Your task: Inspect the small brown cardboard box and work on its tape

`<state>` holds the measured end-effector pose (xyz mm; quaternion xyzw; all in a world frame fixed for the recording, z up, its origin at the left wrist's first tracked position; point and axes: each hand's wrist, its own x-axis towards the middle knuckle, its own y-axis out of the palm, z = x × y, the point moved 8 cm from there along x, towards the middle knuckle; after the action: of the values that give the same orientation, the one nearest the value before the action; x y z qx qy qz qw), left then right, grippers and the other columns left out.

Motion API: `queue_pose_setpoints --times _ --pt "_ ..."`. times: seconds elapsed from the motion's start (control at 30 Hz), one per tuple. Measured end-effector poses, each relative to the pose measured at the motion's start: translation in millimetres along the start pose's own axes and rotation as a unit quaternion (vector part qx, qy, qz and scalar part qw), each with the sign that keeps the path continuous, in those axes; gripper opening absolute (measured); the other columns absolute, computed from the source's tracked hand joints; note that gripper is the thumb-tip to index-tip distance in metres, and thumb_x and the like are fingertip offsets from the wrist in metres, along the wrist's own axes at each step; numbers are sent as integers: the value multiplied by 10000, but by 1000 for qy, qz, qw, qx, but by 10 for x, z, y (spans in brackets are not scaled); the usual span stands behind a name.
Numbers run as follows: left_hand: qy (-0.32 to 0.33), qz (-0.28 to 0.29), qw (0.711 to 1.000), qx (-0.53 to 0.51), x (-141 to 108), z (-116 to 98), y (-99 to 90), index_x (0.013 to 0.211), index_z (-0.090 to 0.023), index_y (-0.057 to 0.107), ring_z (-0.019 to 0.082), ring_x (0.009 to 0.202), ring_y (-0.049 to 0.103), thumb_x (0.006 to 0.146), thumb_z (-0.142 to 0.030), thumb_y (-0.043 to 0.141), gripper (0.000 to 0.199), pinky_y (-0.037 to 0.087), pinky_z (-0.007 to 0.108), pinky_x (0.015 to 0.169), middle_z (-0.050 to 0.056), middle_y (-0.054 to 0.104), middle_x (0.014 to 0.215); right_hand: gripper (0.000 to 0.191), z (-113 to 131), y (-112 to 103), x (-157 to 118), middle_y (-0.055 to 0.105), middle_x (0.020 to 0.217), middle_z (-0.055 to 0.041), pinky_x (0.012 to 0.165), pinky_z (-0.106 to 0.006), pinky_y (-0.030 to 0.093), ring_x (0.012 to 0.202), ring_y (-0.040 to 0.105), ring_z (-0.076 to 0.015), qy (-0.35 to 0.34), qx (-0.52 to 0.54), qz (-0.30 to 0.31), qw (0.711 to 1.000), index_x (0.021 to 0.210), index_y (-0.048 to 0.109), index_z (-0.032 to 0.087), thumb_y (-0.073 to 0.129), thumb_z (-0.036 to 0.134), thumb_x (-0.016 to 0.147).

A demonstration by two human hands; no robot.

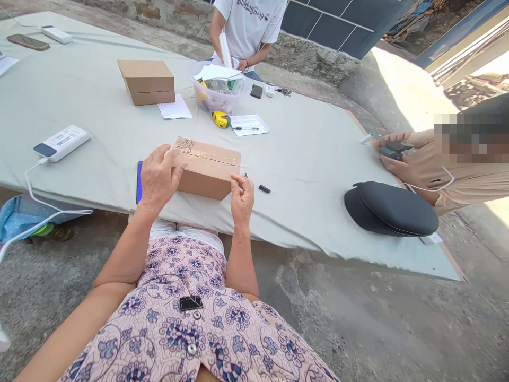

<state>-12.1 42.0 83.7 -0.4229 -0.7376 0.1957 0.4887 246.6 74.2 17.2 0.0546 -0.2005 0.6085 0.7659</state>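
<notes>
A brown cardboard box (207,168) with a strip of clear tape along its top lies on a pale green cloth-covered table (302,159). My left hand (159,178) rests over the box's left end, fingers on its top. My right hand (242,199) stands at the near right corner, fingertips against the cardboard. A blue-edged phone (139,183) lies just under my left palm. A small black cylinder (264,188) lies to the right of my right hand.
A white power bank (61,143) trails a cable off the table edge. Beyond stand a second cardboard box (146,82), a plastic tub of papers (218,95) and a yellow tape measure (221,119). A co-worker's hands (392,156) hold a dark device beside a black cap (392,209).
</notes>
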Motion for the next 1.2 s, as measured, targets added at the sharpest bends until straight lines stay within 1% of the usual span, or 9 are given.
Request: queue_pose_setpoints --times 0.1,0.2,0.37,0.5,0.63,0.83,0.97,1.07,1.2 --pt "26 42 999 -3 -36 -157 183 1286 -230 667 386 1450 493 962 -657 508 559 435 525 1129 174 546 1550 315 -3 2 -3 632 1165 -75 898 -329 548 1094 612 -188 6 5 6 1000 1063 719 257 578 498 919" --pt "30 61 998 -3 -68 -219 297 1193 -231 696 405 1468 464 962 -638 525 498 426 552 1125 172 604 1482 329 -16 21 -10 616 1170 -71 900 -335 543 1055 613 -184 16 6 14 1000 1064 706 245 638 513 886" --pt "33 39 999 10 -100 -256 323 1115 -241 700 403 1456 470 959 -601 560 416 434 555 1091 160 670 1390 457 45 77 -24 616 1140 -62 950 -365 510 1093 572 -214 -5 -62 -21 998 1048 631 247 759 601 789" --pt "27 6 999 32 -126 -287 314 1072 -230 692 432 1418 499 872 -719 617 533 440 564 1062 181 674 1376 549 99 125 -25 605 1059 -46 978 -383 482 1081 551 -233 -16 -112 -56 992 972 565 258 805 676 710" --pt "17 5 999 28 -129 -283 329 1060 -236 686 433 1422 498 882 -748 569 555 429 566 1067 183 681 1363 515 90 129 -21 602 1069 -48 953 -366 482 1052 549 -223 -7 -103 -50 993 978 567 261 779 670 747" --pt "19 16 1000 -5 -106 -176 331 1099 -241 709 377 1448 497 977 -641 496 470 438 542 1128 150 657 1422 375 27 88 -24 607 1122 -61 900 -344 503 1034 581 -200 2 -60 -22 998 1062 622 252 656 582 888" --pt "-10 -15 999 -46 -97 -7 284 1161 -242 706 324 1438 521 1010 -587 459 450 445 515 1177 142 563 1533 317 42 85 -32 613 1124 -65 919 -353 524 1017 600 -188 -12 -48 -17 999 1074 633 254 600 535 929" --pt "-39 -32 996 -76 -87 129 264 1268 -243 661 314 1455 507 1001 -598 472 483 434 512 1205 154 551 1538 309 54 85 -40 623 1138 -72 906 -351 535 1040 603 -194 -13 -47 -22 999 1071 636 254 606 525 924" --pt "-57 -24 990 -127 -71 207 294 1422 -212 545 304 1436 528 992 -588 492 573 407 493 1237 170 597 1484 301 71 92 -51 639 1121 -72 893 -344 544 1043 607 -194 -28 -52 -23 998 1067 642 249 595 515 932"
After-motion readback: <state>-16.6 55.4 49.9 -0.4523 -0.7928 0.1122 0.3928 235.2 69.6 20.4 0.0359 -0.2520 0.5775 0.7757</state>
